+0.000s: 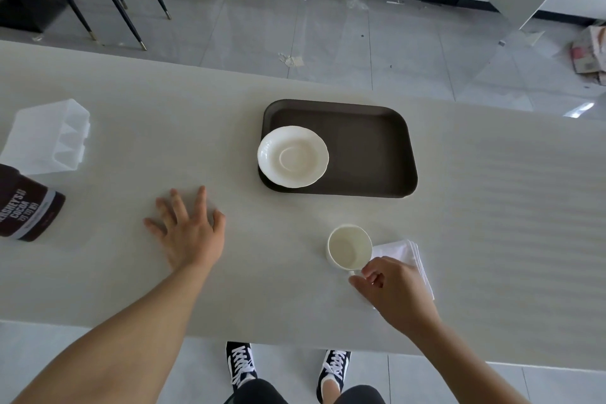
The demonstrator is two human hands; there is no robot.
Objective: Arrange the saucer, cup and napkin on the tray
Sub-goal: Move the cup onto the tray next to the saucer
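1. Here, one white cup stands upright on the pale table, mouth up, its inside bare; its handle points toward the person at the near right and is mostly hidden behind the fingers.
2. The right hand meets the cup at that handle: thumb and forefinger are pinched around it, the other fingers curled beneath, so the cup sits just beyond the fingertips, on their far left side.
3. One folded white napkin lies flat on the table just right of the cup and partly under the right hand; its long axis runs from the far left to the near right.
4. One white saucer with a scalloped rim rests face up in the near left corner of the tray, its edge overhanging the tray's left rim.
5. One dark brown rectangular tray lies beyond the cup, its long axis running left to right; the rest of it holds nothing.
6. The left hand lies flat on the table with fingers spread and relaxed, holding nothing, well apart from the cup and left of the tray.
7. At the far left edge stand one brown cocoa tin and one clear plastic container.
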